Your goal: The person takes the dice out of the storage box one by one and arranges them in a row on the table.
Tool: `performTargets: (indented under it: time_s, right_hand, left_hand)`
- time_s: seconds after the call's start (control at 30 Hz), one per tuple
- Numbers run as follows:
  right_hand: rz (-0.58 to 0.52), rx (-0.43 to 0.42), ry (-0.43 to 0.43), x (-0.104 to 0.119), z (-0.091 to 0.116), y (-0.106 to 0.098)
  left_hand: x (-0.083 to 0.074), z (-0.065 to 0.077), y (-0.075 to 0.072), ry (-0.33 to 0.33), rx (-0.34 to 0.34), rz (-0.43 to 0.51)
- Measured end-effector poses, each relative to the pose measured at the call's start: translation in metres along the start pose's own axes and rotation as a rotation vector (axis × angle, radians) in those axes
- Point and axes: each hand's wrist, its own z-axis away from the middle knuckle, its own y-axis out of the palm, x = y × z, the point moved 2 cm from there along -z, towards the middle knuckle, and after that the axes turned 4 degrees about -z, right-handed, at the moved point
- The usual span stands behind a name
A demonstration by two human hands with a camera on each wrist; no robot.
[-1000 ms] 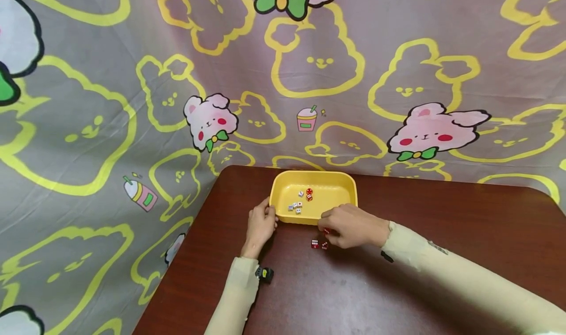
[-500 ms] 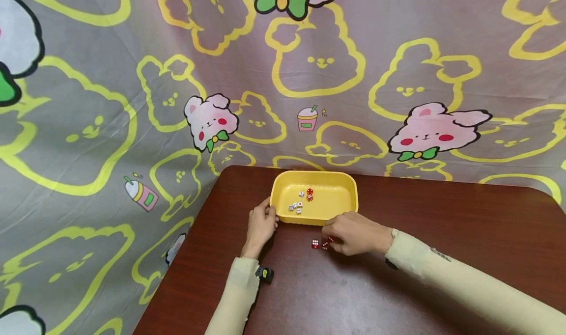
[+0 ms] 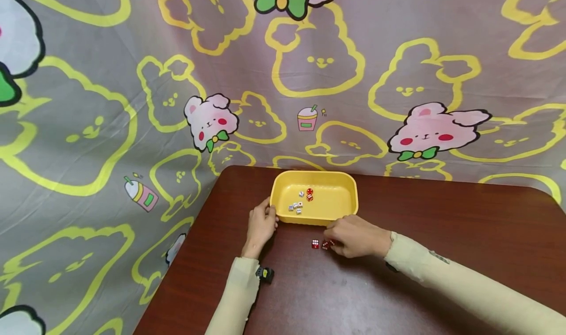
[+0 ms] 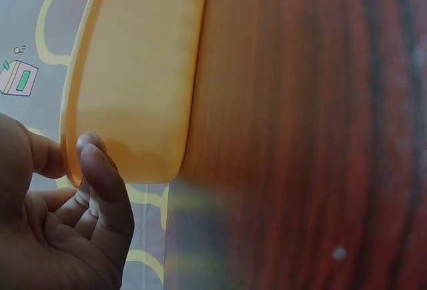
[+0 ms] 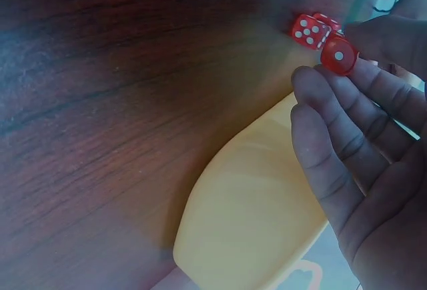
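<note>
A yellow plastic tray (image 3: 336, 197) holds several white dice (image 3: 295, 206) and two red dice (image 3: 309, 194). My left hand (image 3: 261, 224) grips the tray's near left corner, thumb and fingers on either side of the rim in the left wrist view. In front of the tray, my right hand (image 3: 355, 236) is low over the table. Its thumb and index finger pinch a red die (image 5: 339, 55) with a single white pip facing the camera. Right beside that one is another red die (image 5: 308, 31), and a further red die (image 3: 315, 244) lies a little to the left.
The dark brown wooden table (image 3: 442, 217) reaches back to a grey curtain (image 3: 345, 84) printed with yellow bear outlines and pink rabbits. A small black device (image 3: 265, 274) sits at the left wrist.
My right hand has come away from the tray's front rim toward me, carrying its red die down beside the other two on the table. My left hand and the tray stay put.
</note>
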Motion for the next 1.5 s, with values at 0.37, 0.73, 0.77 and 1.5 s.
performTargets:
  time_s: [0.37, 0.73, 0.77, 1.5]
  right_hand:
    - [0.016, 0.000, 0.013, -0.003, 0.002, 0.006]
    - [0.022, 0.012, 0.003, -0.005, 0.004, 0.011]
    - [0.024, 0.013, 0.001, -0.005, 0.004, 0.011]
    - [0.083, -0.024, -0.023, -0.007, 0.006, 0.020]
  left_hand:
    - [-0.001, 0.000, -0.001, 0.010, -0.003, -0.009]
    - [0.001, 0.001, 0.001, 0.006, 0.001, -0.013]
    - [0.002, 0.001, 0.001, 0.006, -0.001, -0.013]
    - [-0.002, 0.000, -0.001, 0.002, -0.007, -0.004]
